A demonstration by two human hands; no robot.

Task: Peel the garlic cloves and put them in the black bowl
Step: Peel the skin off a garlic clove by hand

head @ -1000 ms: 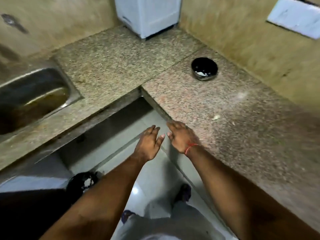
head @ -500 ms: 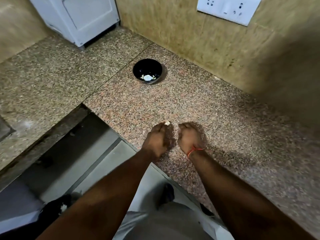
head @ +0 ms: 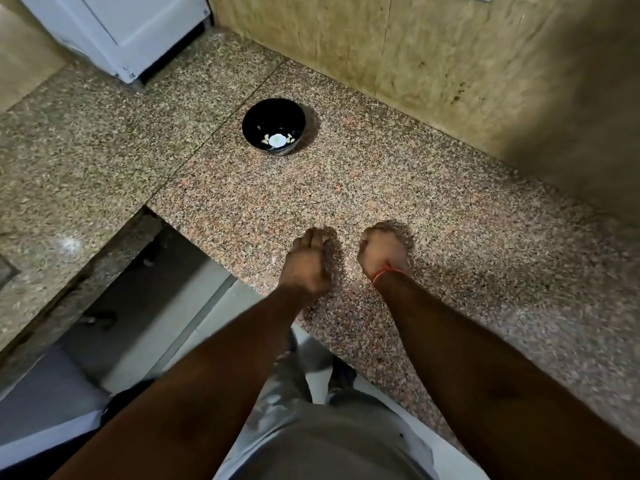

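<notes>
**Both hands low on the counter, bowl waiting toward the back wall**

The person stands at the inner corner of the granite counter [head: 450, 209], both forearms reaching out over its front edge. The left hand [head: 306, 263] lies back-up with the fingers together and bent downward onto the stone; whether anything is pinched under them I cannot tell. The right hand [head: 381, 251], a red thread [head: 386, 273] tied round its wrist, is curled into a loose fist beside it, the two hands apart with a strip of bare stone between them; what it holds, if anything, is hidden from here.

The black bowl [head: 273, 114] sits farther back, near the tiled wall [head: 433, 57], with a few pale garlic cloves [head: 277, 140] at its bottom. A white appliance [head: 131, 29] stands in the far left corner.
</notes>
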